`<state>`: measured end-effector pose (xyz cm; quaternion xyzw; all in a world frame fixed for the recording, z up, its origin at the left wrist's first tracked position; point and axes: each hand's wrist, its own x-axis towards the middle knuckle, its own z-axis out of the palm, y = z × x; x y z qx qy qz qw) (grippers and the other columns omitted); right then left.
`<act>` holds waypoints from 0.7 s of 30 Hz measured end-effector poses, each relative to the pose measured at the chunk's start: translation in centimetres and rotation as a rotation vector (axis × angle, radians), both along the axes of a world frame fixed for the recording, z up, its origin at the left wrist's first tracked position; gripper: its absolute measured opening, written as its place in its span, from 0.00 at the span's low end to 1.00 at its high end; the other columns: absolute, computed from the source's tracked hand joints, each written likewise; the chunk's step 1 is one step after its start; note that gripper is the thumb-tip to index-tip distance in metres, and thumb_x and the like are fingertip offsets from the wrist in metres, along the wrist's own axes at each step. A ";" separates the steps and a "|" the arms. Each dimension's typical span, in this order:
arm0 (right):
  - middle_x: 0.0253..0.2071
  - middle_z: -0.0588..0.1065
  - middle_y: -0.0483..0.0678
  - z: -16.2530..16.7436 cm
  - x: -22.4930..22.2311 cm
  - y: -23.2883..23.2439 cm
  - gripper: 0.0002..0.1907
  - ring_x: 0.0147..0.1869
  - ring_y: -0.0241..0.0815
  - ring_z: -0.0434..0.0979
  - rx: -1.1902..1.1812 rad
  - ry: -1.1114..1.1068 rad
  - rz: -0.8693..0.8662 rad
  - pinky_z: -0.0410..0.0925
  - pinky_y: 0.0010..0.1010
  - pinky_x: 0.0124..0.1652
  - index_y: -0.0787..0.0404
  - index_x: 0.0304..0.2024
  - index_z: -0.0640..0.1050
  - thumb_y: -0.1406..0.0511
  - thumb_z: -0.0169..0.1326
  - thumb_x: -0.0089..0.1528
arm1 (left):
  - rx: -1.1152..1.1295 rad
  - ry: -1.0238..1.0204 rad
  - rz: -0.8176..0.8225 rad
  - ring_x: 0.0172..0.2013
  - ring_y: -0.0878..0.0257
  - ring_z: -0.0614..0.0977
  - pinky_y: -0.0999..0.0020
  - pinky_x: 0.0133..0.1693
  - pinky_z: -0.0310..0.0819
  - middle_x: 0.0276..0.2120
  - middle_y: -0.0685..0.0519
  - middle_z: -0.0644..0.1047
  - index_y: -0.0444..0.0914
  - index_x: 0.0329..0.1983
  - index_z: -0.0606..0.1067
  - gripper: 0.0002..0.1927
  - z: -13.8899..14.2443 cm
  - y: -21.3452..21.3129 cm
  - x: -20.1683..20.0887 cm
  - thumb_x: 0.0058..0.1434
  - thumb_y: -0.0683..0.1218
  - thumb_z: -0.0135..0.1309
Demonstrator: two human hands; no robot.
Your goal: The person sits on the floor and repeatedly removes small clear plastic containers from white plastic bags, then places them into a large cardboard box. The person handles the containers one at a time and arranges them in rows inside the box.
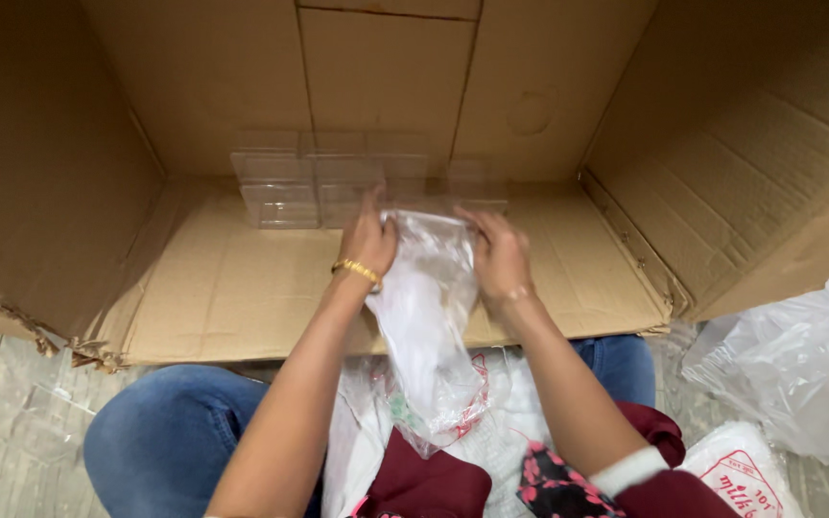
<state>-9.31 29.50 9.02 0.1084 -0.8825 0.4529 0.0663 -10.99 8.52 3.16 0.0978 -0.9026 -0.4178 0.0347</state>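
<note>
Plastic bag (429, 317) hangs clamped in both hands' fingers (376, 225), clear boxes (285, 187) just behind inside the cardboard carton (242, 288).

This looks like a packing spot on the floor of a storeroom or small workshop. A big carton (414, 115) lies open on its side with clear boxes (314, 182) stacked inside, and plastic bags (798, 364) lie about on the tiled floor (2, 422).

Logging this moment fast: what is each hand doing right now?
Left hand: closed on the top edge of the clear crinkled plastic bag.
Right hand: closed on the same bag's top edge.
</note>
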 end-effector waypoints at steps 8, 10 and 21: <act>0.38 0.78 0.54 -4.0 4.5 5.8 0.10 0.39 0.46 0.74 -0.660 -0.759 -0.124 0.67 0.36 0.39 0.70 0.48 0.80 0.68 0.54 0.69 | 0.499 -0.314 -0.081 0.28 0.55 0.80 0.61 0.32 0.75 0.28 0.41 0.81 0.35 0.39 0.82 0.12 2.7 0.2 8.7 0.62 0.48 0.55; 0.41 0.79 0.56 -5.9 4.9 6.5 0.13 0.45 0.47 0.79 -0.244 -0.453 0.039 0.70 0.36 0.43 0.68 0.48 0.80 0.65 0.53 0.66 | 0.549 -0.343 -0.087 0.32 0.51 0.82 0.59 0.34 0.76 0.31 0.42 0.82 0.35 0.41 0.81 0.12 1.1 0.6 10.0 0.61 0.48 0.57; 0.54 0.78 0.56 0.0 9.0 4.2 0.29 0.56 0.46 0.78 -1.321 -1.240 0.320 0.71 0.33 0.56 0.69 0.54 0.78 0.52 0.44 0.66 | 0.232 0.011 -0.246 0.34 0.46 0.85 0.57 0.37 0.77 0.33 0.41 0.82 0.41 0.46 0.78 0.13 1.1 3.5 11.4 0.58 0.46 0.52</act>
